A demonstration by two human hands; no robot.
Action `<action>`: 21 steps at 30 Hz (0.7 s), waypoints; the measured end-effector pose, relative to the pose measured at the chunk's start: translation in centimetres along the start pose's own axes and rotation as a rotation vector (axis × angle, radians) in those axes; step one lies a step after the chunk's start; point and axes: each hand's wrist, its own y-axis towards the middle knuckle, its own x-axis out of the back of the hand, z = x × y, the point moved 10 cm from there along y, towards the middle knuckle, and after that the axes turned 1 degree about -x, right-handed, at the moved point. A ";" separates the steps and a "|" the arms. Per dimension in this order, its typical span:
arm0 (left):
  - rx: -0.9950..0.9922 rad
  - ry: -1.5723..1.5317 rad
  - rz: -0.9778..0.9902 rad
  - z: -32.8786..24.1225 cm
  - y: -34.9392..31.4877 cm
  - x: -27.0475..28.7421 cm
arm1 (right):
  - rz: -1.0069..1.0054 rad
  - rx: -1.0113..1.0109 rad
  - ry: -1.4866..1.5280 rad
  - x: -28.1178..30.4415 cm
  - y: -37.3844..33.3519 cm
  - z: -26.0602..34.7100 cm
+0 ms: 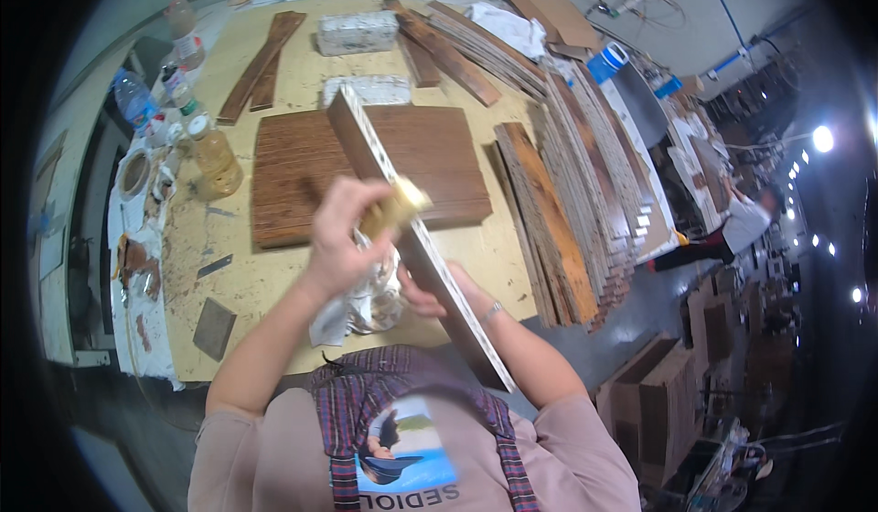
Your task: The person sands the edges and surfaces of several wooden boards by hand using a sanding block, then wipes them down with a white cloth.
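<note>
Right hand [437, 294] grips the plank [412, 237] from below, fingers curled on its lower part; the plank runs tilted from 5 to 11 o'clock above the bench [238, 283]. Left hand [343, 237] is closed around a tan block [393, 208] pressed on the plank's pale edge. A crumpled clear bag [370, 301] sits beneath. Beyond, at 12 o'clock, a brown panel [293, 173]; stacked boards [576, 201] crowd 2 o'clock. Bottles [215, 160] line 10 o'clock.
</note>
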 end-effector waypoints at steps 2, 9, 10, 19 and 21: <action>-0.138 -0.139 0.223 -4.7 -2.8 -4.9 | -0.141 0.141 -0.037 1.7 1.5 4.0; -0.218 -0.365 0.602 -7.8 -11.0 -9.8 | 0.138 0.520 0.020 0.5 0.5 16.2; -0.174 -0.362 0.561 -7.3 -10.0 -8.8 | 0.011 0.550 -0.032 1.4 -0.5 17.0; 0.488 -0.249 0.156 3.3 -12.8 1.2 | -1.235 0.772 -1.199 9.2 -18.0 22.9; 0.599 -0.330 0.071 4.3 -13.4 2.0 | -1.411 0.581 -1.498 12.1 -20.3 23.2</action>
